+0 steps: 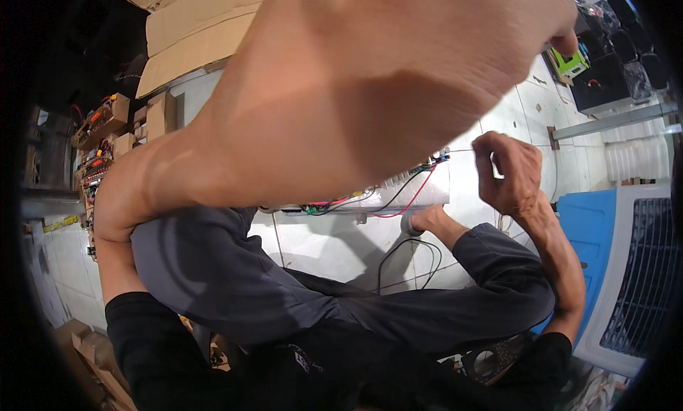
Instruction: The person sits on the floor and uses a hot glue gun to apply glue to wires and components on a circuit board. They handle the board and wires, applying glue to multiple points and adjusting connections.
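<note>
My left forearm sweeps across the upper middle, very close to the camera. My left hand (533, 27) reaches the upper right; most of its fingers are hidden, with one fingertip showing near a bright green box (569, 67). Over the tiled floor on the right, my right hand (511, 172) is closed, fingers curled toward the thumb; what it may hold cannot be made out. Partly covered by my left arm lies a long electronic assembly (313, 210) with small components. A red wire (420, 197) and a black wire run from its right part.
My bare foot (430, 219) rests beside the assembly. A dark cable (398, 244) loops on the floor. Cardboard (196, 30) and boxes of electronic parts (103, 123) stand left. At right are a blue and white grilled unit (590, 233) and a metal bar (612, 121).
</note>
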Available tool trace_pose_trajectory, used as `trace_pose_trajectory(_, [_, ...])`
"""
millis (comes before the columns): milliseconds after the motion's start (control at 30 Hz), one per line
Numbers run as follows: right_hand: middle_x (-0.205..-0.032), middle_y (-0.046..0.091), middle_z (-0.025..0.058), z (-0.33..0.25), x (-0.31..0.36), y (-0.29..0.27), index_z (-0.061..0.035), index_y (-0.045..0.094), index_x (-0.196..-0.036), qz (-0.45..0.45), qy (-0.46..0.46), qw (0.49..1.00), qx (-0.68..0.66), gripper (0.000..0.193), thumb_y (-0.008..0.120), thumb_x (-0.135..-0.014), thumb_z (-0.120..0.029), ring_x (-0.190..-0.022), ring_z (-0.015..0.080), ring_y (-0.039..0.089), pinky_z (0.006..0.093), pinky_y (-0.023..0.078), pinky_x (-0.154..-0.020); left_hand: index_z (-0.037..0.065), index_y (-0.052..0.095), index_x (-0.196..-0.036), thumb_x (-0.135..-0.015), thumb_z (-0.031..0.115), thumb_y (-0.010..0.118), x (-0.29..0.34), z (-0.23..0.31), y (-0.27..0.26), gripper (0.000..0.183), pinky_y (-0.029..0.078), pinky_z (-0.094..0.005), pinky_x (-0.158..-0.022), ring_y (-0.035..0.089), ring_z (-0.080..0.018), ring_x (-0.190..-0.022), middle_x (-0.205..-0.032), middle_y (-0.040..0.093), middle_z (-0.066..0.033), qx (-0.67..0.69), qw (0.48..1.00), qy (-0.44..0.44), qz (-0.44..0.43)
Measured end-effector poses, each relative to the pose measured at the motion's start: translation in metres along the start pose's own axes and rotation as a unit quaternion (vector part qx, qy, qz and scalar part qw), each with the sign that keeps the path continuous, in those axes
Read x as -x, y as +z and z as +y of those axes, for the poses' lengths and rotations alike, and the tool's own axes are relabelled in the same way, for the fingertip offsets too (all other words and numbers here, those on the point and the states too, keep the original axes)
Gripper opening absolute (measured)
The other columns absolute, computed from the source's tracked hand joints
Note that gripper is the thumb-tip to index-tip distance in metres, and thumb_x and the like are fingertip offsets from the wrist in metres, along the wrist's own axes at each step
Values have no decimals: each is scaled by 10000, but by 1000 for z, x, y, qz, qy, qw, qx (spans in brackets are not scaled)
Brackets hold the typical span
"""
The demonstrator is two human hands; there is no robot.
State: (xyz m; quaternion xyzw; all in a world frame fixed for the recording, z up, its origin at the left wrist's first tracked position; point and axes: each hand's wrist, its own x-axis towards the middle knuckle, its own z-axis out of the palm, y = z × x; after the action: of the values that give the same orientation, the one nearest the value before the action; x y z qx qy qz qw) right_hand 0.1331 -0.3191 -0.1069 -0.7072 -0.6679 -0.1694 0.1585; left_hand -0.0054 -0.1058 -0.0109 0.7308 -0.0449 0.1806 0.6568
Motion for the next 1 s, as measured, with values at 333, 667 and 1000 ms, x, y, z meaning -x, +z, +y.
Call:
trace_pose_trajectory(333, [-896,642,222,-12,-4,-56,16,477,-981,152,250,857,-424,144,476,-987,-128,-599,122,606,244,490,-479,-55,584,-1015,-1029,273,423,-3,-2,1,366,263,-227,-337,282,-64,-336,-461,306,41,-6,1000,-17,12])
trace_pose_trajectory(667, [-664,658,118,-17,-22,-53,38,590,-812,-289,342,746,-492,94,651,-828,-32,-526,133,633,245,486,-486,-52,582,-1014,-1031,273,415,-9,-9,4,366,265,-233,-335,285,-69,-332,-457,304,40,1,998,-59,24])
trace_pose_trajectory(1000, [-587,476,204,6,-4,-16,88,561,-776,-313,323,863,-232,272,500,-903,-144,-519,286,440,397,412,-553,-48,580,-1013,-1032,274,407,-1,21,5,366,267,-239,-333,287,-74,-329,-452,303,38,65,984,-144,85])
